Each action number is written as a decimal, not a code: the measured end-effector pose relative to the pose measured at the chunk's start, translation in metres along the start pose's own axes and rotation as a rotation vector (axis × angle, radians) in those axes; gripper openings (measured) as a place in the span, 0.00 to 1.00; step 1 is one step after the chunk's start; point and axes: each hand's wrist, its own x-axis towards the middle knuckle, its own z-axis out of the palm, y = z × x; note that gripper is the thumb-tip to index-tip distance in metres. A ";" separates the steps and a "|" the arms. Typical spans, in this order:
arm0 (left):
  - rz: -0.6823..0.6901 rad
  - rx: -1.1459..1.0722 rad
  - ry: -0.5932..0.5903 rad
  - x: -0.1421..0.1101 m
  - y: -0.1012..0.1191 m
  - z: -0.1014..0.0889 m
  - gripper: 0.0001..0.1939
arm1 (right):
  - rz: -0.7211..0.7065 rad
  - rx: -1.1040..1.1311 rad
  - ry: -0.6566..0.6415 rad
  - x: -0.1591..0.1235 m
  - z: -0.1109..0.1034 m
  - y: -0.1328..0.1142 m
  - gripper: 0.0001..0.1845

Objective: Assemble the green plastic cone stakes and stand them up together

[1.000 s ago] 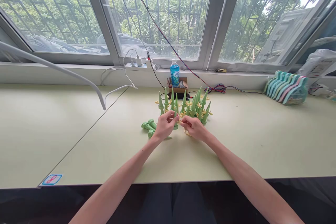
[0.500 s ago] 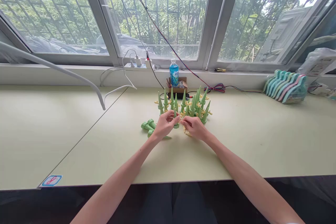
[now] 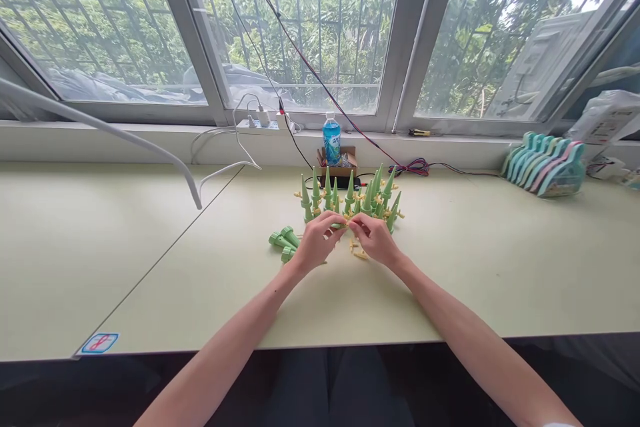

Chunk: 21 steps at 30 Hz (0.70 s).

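Observation:
My left hand (image 3: 320, 236) is closed on a green plant watering spike (image 3: 339, 225), mostly covered by the fingers and now lying roughly sideways. Against its end, my right hand (image 3: 375, 237) pinches what looks like a small yellow valve (image 3: 348, 222); the fingertips hide most of it. Both hands meet just above the table. Behind them stand several upright green spikes (image 3: 367, 201), points up, with yellow valves at their sides. Loose green spikes (image 3: 288, 236) lie to the left of my left hand. A few loose yellow valves (image 3: 359, 253) rest below my right hand.
At the back, a blue bottle (image 3: 331, 140) stands by a small cardboard box (image 3: 353, 155). Bundled cables (image 3: 416, 167) lie along the wall. Pastel hangers (image 3: 545, 165) stand at the right. A white cable (image 3: 150, 144) arches over the left side of the table (image 3: 125, 240).
The green spike in my left hand has tipped from upright to roughly sideways. Both hands have risen slightly and come together, the right fingertips now at the spike's end.

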 end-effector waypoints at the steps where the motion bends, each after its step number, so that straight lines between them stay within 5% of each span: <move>1: 0.043 0.036 0.013 -0.001 -0.001 0.000 0.08 | -0.001 0.009 -0.003 0.000 0.000 0.000 0.13; 8: 0.260 0.201 0.061 -0.002 -0.004 0.000 0.06 | -0.002 0.058 -0.021 0.000 -0.001 -0.004 0.12; 21: 0.300 0.217 0.036 -0.004 0.000 -0.002 0.07 | -0.009 0.009 -0.016 0.000 -0.001 -0.003 0.13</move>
